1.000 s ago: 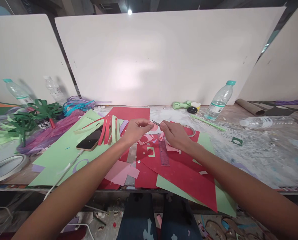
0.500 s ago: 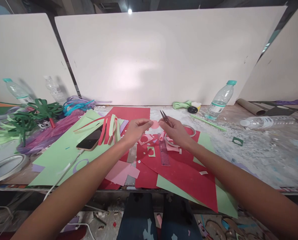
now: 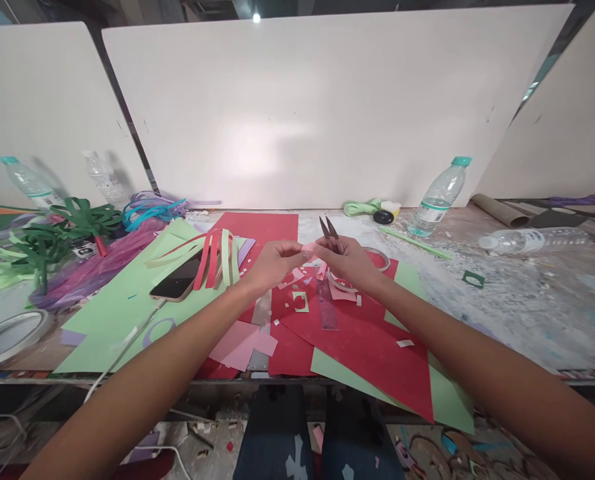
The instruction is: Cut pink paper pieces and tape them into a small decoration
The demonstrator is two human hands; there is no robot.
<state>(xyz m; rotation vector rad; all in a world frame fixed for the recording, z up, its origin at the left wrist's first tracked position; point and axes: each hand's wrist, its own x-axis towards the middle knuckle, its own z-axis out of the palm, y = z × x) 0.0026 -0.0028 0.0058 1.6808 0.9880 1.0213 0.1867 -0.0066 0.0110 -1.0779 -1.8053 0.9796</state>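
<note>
Near edge: two dark trouser knees (image 3: pixel 317 433) under the table lip; both forearms reach away from the viewer and converge at table centre.

Near-centre: red paper sheet (image 3: pixel 372 353) lying diagonally over a light green sheet (image 3: pixel 127 313); a pink offcut (image 3: pixel 242 343) on the near left of it; a translucent ruler (image 3: pixel 326 303) with its long axis running near-to-far; a phone (image 3: pixel 180 280) face up on the green sheet, beside a fan of red and green paper strips (image 3: pixel 214 257).

Centre, raised above the table: left hand (image 3: pixel 272 263), fingers pinched shut on the left rim of a small pink paper piece (image 3: pixel 308 249). Right hand (image 3: pixel 350 261), closed around small scissors (image 3: pixel 330 233), and its fingertips also touch the right rim of the pink piece. The scissor blades point up and away, slightly parted, long axis near-to-far, just right of and beyond the pink piece. The piece sits between the two hands, about equally close to each; the blades are not on it.

Behind the right hand: a tape roll (image 3: pixel 380 257), partly hidden.

Far: an upright water bottle (image 3: pixel 440 199) at right, another bottle lying flat (image 3: pixel 532 239) further right, a cardboard tube (image 3: pixel 500 211); green paper curls (image 3: pixel 67 230) and two bottles (image 3: pixel 27 183) at far left; white boards (image 3: pixel 317 107) closing the back.
</note>
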